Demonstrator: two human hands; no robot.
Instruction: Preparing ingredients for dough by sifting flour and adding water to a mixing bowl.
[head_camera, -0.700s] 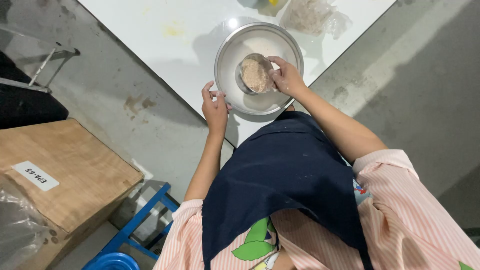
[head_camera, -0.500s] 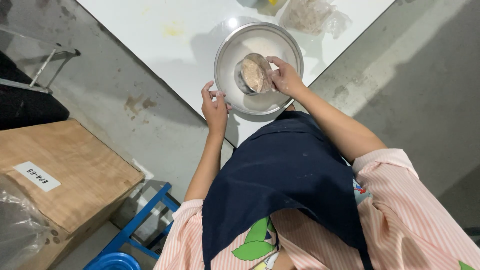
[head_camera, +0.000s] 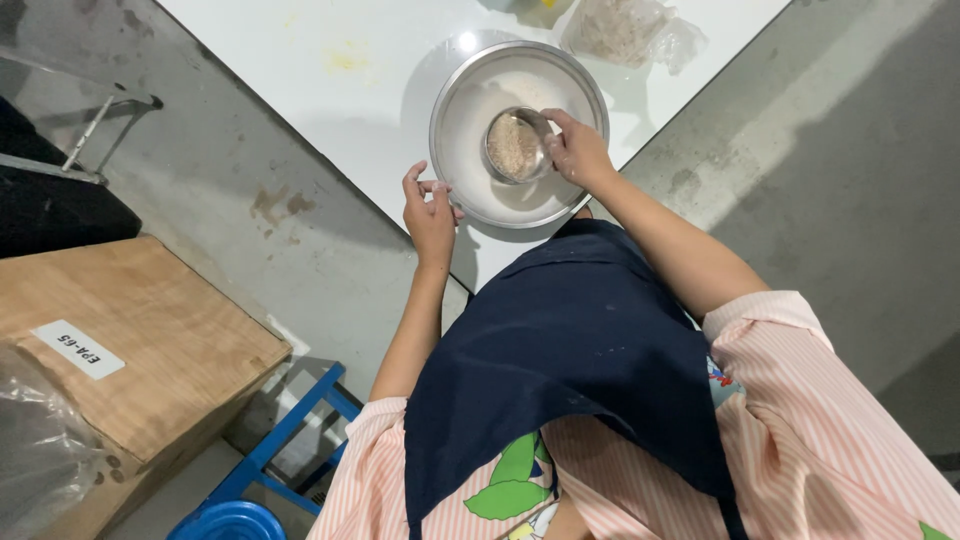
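Note:
A wide steel bowl with pale flour inside sits on the white table close to its near edge. My right hand grips a small metal cup filled with brownish grainy powder and holds it over the middle of the bowl. My left hand rests on the bowl's near rim, thumb and fingers pinching it. My forearms and a dark blue apron over a pink striped shirt fill the lower part of the view.
A clear plastic bag of pale powder lies on the table beyond the bowl. To the left on the concrete floor stand a brown cardboard box, a blue frame and a blue round lid.
The cup in my right hand has shifted slightly and levelled over the bowl. My left hand stays on the rim.

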